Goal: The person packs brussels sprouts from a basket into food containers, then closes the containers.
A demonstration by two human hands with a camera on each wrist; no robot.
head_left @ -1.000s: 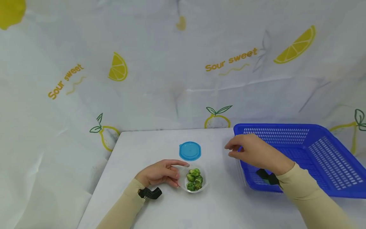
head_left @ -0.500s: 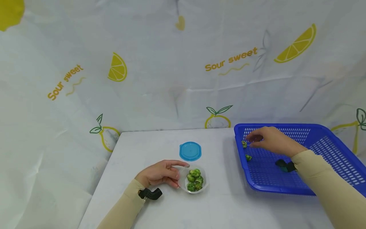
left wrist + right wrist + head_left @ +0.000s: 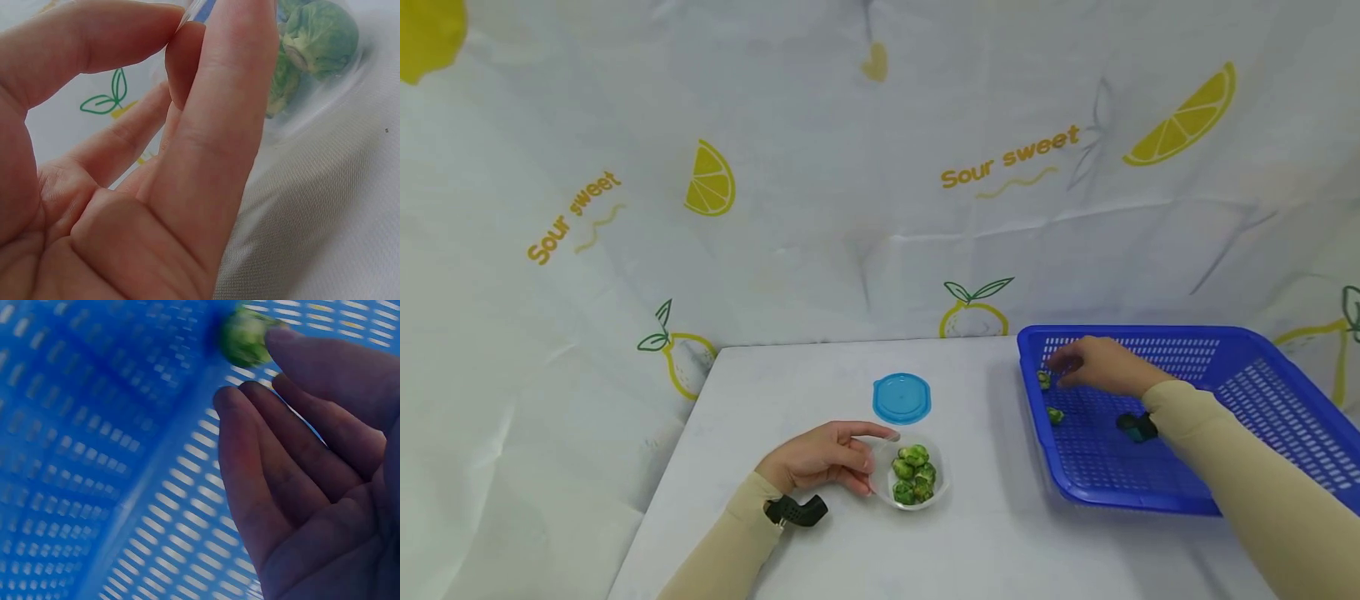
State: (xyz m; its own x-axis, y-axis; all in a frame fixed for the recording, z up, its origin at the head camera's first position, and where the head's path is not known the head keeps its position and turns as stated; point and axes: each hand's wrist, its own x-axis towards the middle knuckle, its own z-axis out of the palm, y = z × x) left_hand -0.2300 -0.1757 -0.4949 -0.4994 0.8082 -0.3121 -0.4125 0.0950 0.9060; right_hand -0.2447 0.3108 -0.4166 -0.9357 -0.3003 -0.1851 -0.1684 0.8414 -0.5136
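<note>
White sheeting (image 3: 820,167) lettered "Sour sweet" backs the tabletop (image 3: 985,550). At six o'clock, the left hand (image 3: 820,457) pinches a clear bowl (image 3: 942,482) of Brussels sprouts (image 3: 914,475); toward four, the right hand (image 3: 1101,367), grip parted, hovers beside a sprout (image 3: 242,339) in a blue basket (image 3: 1097,467).

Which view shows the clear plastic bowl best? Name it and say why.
The head view: it shows the clear plastic bowl nearly whole, with Brussels sprouts inside and the left hand at its rim. The left wrist view catches only part, cropped and partly behind that hand; the right wrist view shows none.
</note>
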